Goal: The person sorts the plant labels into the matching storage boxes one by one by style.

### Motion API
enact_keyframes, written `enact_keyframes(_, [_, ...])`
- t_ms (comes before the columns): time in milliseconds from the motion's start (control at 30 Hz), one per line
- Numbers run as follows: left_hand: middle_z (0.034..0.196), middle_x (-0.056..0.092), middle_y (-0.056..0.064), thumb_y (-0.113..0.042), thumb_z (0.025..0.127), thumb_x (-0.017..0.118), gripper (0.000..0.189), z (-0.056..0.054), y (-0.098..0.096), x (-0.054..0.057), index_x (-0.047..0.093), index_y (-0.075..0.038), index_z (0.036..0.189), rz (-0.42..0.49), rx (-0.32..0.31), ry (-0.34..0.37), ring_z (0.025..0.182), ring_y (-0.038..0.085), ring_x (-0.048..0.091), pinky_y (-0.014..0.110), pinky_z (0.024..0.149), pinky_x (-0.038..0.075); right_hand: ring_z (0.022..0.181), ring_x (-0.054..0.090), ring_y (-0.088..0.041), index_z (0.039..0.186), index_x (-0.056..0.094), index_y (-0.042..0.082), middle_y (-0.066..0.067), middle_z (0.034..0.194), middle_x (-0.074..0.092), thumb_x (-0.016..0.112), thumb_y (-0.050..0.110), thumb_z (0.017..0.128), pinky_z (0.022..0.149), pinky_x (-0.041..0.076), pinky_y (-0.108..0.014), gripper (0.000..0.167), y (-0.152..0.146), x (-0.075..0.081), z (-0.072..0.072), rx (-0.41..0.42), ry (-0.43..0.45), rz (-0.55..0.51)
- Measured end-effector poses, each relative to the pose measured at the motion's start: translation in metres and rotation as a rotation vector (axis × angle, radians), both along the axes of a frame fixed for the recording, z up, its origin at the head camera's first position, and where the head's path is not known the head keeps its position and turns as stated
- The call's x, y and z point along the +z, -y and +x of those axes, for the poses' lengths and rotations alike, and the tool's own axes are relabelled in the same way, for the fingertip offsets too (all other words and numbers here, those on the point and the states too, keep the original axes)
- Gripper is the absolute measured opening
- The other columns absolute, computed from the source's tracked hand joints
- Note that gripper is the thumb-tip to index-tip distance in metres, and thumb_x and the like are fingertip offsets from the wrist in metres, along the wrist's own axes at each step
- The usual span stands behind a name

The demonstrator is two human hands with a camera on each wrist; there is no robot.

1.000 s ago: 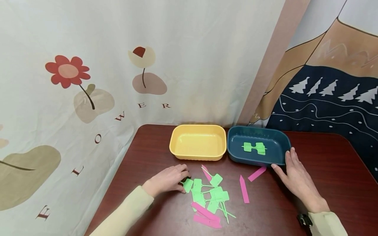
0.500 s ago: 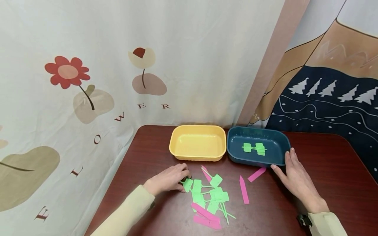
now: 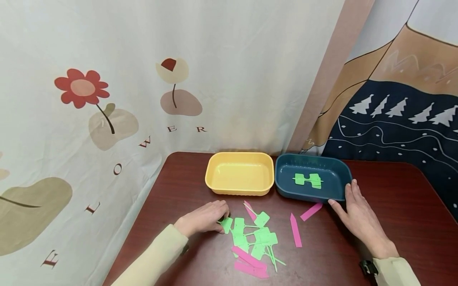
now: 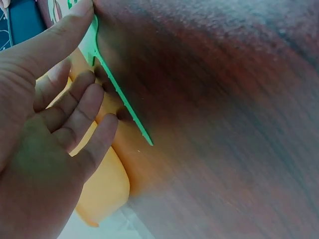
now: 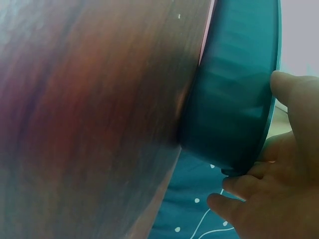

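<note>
Left hand (image 3: 205, 216): down it comes on the tag at the pile's edge, fingers curled, thumb opposite, barely a gap between them, and it has the thing pinched by the head.
Pinched green tag (image 3: 227, 225): here on the left half of the tabletop (image 3: 404, 202), in front of the yellow tray; in the left wrist view its ridged stem (image 4: 124, 102) runs out past the loosely bent fingers.
Shift over the last second: a small one, folks! Tag and fingertips have slid a touch toward the tabletop's left edge; right hand and trays hold their places.
Right hand (image 3: 365, 218): thumb and fingers spread wide, nearly straight, thumb at the near rim, fingers against the right end; it touches the tray without wrapping round it.
Blue tray (image 3: 304, 196): by the tabletop's far edge, right of centre, with green tags (image 3: 299, 179) lying flat on its floor.
Yellow tray (image 3: 239, 191): just beside the blue one, also along the far edge, toward the far left corner.
Green pile (image 3: 262, 236): tags overlapping between the hands, toward the near edge, one with its stem across a pink strip (image 3: 248, 205).
Pink strips (image 3: 250, 259): two crossing at the pile's near side, one over green tags.
Loose strips (image 3: 295, 230): two right of the pile, the farther one tucked close by the blue tray's near wall.
</note>
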State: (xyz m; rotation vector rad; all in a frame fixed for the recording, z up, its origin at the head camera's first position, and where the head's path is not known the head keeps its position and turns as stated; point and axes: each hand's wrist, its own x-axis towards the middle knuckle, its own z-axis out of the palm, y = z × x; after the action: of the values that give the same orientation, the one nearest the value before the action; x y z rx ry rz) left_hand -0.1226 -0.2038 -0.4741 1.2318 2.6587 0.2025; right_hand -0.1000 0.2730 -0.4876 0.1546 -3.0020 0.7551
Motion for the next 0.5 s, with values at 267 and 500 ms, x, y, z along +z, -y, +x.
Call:
enact_keyframes(267, [0.106, 0.056, -0.003, -0.03, 0.083, 0.089, 0.042, 0.0013, 0.0019, -0.0006, 0.066, -0.014, 0.114, 0.012, 0.013, 0.022, 0.102, 0.016, 0.056, 0.034, 0.093, 0.049, 0.145, 0.016, -0.063, 0.156, 0.011, -0.018, -0.039, 0.163, 0.0, 0.05, 0.049, 0.107, 0.107, 0.025, -0.076, 0.092, -0.0008, -0.0003, 0.0001, -0.001, 0.002, 0.006])
enact_keyframes(500, [0.1, 0.05, -0.005, -0.027, 0.081, 0.09, 0.043, -0.0008, 0.0002, 0.0007, 0.06, -0.012, 0.109, 0.005, 0.062, 0.07, 0.095, 0.015, 0.049, 0.033, 0.088, 0.048, 0.146, 0.016, -0.062, 0.156, 0.011, -0.018, -0.04, 0.163, 0.002, 0.05, 0.049, 0.107, 0.107, 0.025, -0.076, 0.092, -0.0003, -0.0011, -0.0008, -0.002, -0.002, 0.006])
